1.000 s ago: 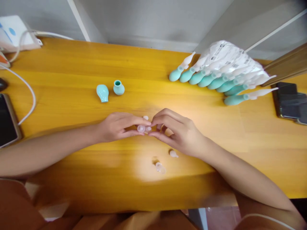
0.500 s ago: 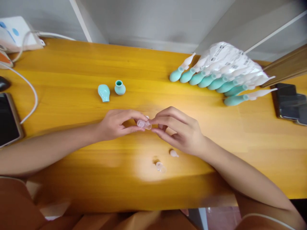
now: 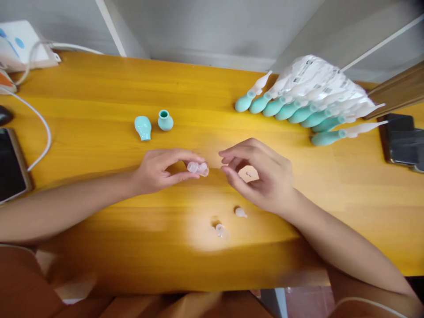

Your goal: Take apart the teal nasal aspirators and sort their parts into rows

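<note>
My left hand point(image 3: 159, 170) pinches a small clear plastic tip point(image 3: 198, 168) between thumb and fingers, just above the yellow table point(image 3: 99, 92). My right hand point(image 3: 261, 176) hovers a short way to the right of it, palm turned up, fingers curled and apart, with a small pale round piece point(image 3: 248, 173) lying in the palm. Two more clear small parts point(image 3: 240, 212) point(image 3: 221, 231) lie on the table near the front edge, below my hands. Two teal rubber bulbs point(image 3: 142, 127) point(image 3: 164, 120) sit behind my left hand.
A row of several assembled teal bulbs with white tips point(image 3: 298, 115) lies at the back right under white plastic bags point(image 3: 314, 81). Phones lie at the left edge point(image 3: 11, 163) and right edge point(image 3: 402, 141). A white cable point(image 3: 39, 119) and white box point(image 3: 20, 44) are at back left.
My hands were joined over the clear tip; now the right hand has drawn away to the right and turned palm up, while the left keeps the tip.
</note>
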`<state>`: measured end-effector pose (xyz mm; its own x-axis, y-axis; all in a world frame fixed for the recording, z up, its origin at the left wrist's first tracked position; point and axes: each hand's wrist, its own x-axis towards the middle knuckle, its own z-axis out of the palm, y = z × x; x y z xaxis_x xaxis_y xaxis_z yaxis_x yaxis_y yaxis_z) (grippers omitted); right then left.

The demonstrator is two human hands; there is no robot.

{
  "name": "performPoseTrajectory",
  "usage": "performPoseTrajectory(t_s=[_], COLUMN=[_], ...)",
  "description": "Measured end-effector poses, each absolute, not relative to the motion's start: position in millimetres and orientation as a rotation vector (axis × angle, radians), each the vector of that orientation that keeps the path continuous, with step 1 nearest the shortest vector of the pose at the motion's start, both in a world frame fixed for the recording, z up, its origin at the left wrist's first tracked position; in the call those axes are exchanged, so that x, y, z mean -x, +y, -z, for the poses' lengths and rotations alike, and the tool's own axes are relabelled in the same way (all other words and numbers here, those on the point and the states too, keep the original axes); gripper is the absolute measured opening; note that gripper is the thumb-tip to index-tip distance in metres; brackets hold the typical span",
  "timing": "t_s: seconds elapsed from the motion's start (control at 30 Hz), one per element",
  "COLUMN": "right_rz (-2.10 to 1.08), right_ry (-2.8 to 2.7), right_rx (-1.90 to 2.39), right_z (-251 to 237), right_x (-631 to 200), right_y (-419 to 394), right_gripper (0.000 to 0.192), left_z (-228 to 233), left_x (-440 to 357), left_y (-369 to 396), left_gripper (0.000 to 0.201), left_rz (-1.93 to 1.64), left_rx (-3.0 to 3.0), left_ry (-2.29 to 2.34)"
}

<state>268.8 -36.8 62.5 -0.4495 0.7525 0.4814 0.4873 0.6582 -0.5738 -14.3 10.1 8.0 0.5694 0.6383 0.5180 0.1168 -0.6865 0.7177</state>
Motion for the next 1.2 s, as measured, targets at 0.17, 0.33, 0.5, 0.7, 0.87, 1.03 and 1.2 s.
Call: performPoseTrajectory(t_s=[0.17,0.33,0.5,0.7,0.87,1.03,1.2], right_rz=[-0.505,-0.461,-0.394,-0.510,-0.600,-0.609,-0.634], right_ry=[-2.296,-2.560,-2.595,-2.474,-2.324,-2.293,-2.219], right_rx=[1.101,1.127,1.033,1.003,0.971,0.924,0.924], right_z=[-53.1,-38.0,-27.3,-14.7,-6.1,-4.1,0.8], right_x=[-268.6,-263.1,-259.7,-259.2,-258.3,-254.4,-253.6], right_y=[-34.4,-37.6,-37.0,-33.9,-29.1,-28.2,-30.2], right_gripper=[0.024,0.039,0.020,0.013,0.006,0.013,0.018], left_z=[-6.7,-2.5,-4.1,-7.5,-7.4,-8.5,-6.6], left_x=[13.6,11.5,9.1,7.5,6.8,6.1,5.3], left_y=[13.7,13.3,14.8,19.8,24.8,23.9,21.4], left_gripper=[0.031,0.029,0.020,0.018,0.021,0.024,0.023], left_rz=[-1.092,-1.069,-1.040,-1.032,-1.074,-1.034,-0.977], left_rx=[-2.148,-2.000,-1.867,-1.812,-1.932,-1.862,-1.776], left_ry=[0.583,0.660,0.575,0.521,0.586,0.616,0.662])
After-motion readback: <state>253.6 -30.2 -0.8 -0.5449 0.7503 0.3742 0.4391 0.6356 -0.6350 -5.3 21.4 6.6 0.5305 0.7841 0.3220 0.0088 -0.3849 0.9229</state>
